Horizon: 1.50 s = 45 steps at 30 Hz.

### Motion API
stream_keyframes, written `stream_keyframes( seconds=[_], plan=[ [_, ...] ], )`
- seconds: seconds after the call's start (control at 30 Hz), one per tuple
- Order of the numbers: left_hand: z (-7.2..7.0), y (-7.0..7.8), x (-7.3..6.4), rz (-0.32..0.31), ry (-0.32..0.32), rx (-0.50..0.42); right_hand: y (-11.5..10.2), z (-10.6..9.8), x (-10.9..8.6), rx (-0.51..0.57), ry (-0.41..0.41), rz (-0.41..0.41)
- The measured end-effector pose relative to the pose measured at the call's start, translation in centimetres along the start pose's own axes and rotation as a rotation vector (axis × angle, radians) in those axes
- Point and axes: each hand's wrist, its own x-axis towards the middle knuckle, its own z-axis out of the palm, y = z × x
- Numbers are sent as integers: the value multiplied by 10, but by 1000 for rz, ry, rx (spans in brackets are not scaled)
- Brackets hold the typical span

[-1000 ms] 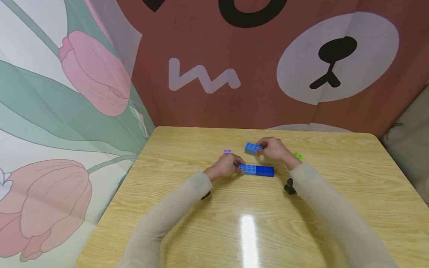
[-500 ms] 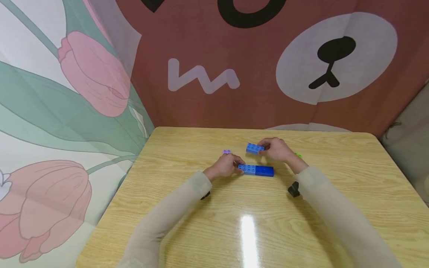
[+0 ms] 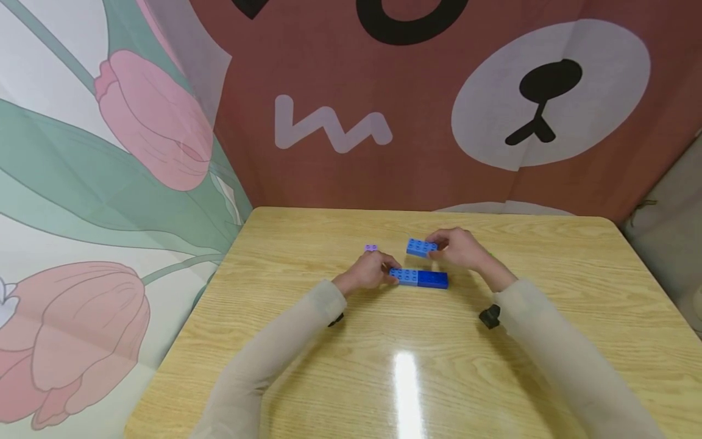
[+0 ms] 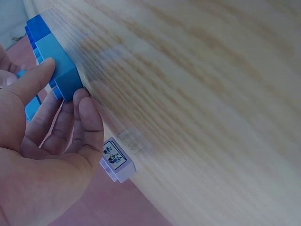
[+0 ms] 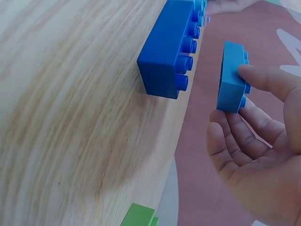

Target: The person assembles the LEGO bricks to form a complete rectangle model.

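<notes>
- Step in hand, as I judge it: joining bricks; held pc is off the desk [image 3: 340, 378], not yet on anything.
- R hand [image 3: 460, 249]: fingers pinching the medium-blue rectangular plastic brick [image 3: 421, 247] near its right end, thumb on the near side. Brick hangs just beyond the row, studs up, clear of it.
- L hand [image 3: 370, 271]: thumb + fingers gripping the left end of the light-blue rectangular plastic brick [image 3: 407, 277], which sits on the desk, studs up; prob. steadying it.
- Dark-blue rectangular plastic brick [image 3: 432, 280]: end to end w/ the light-blue one, touching, also studs up; neither hand on it.
- Small lilac plastic brick w/ printed side [image 4: 115, 159]: on the desk just past L hand, untouched. Green plastic brick [image 5: 139, 215]: partly in R wrist view, also untouched.
- Next move prob. calls for bringing the held pc toward the viewer, over the row, squaring it up & matching its underside to the studs, then a firm push w/ L hand bracing. Bridging the seam looks likeliest, but exact spot: can't tell.
- Watch for: a crooked press could part the two row bricks, esp. as the dark-blue one is unheld.
</notes>
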Motion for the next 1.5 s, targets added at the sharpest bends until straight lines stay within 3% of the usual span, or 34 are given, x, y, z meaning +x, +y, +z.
stream_keyframes(
  seconds=[0.8, 1.5],
  plan=[
    [1, -1, 0, 0, 7, -3, -3, 10, -22, -22, -78, -20],
    [1, 0, 1, -15, 6, -9, -4, 18, -25, -35, -135, -56]
  ],
)
